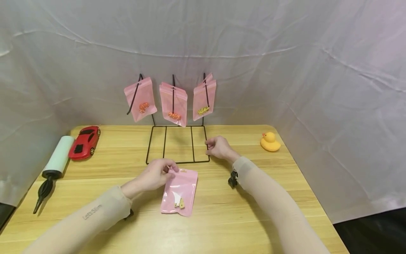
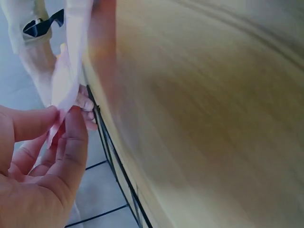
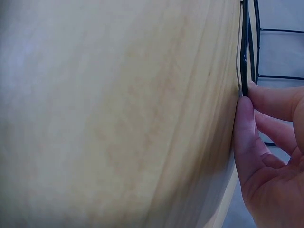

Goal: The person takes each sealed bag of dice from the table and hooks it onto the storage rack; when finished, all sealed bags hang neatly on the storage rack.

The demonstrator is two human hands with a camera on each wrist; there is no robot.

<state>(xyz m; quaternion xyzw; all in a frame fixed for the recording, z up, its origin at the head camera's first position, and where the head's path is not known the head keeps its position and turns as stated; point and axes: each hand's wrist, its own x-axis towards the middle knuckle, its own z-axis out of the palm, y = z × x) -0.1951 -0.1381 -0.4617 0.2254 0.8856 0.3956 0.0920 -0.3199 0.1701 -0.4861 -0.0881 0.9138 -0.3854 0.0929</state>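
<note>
My left hand (image 1: 154, 174) pinches the top edge of a pink zip bag (image 1: 180, 185) with thumb and fingers. Small yellow dice (image 1: 181, 203) show near the bag's bottom. On the right, my right hand (image 1: 220, 148) holds the side wire of a black wire display rack (image 1: 192, 144); the right wrist view shows thumb and finger (image 3: 244, 116) pinching the wire. Pink bags hang from the rack's hooks: orange dice show in the left bag (image 1: 147, 91) and middle bag (image 1: 173, 100), yellow dice in the right bag (image 1: 201, 98).
A red toy car (image 1: 85, 143) and a pale green hand pump (image 1: 59, 153) with a black nozzle lie at the table's left. A yellow rubber duck (image 1: 270, 142) sits at the right edge. Grey fabric (image 1: 241, 88) walls the back and sides.
</note>
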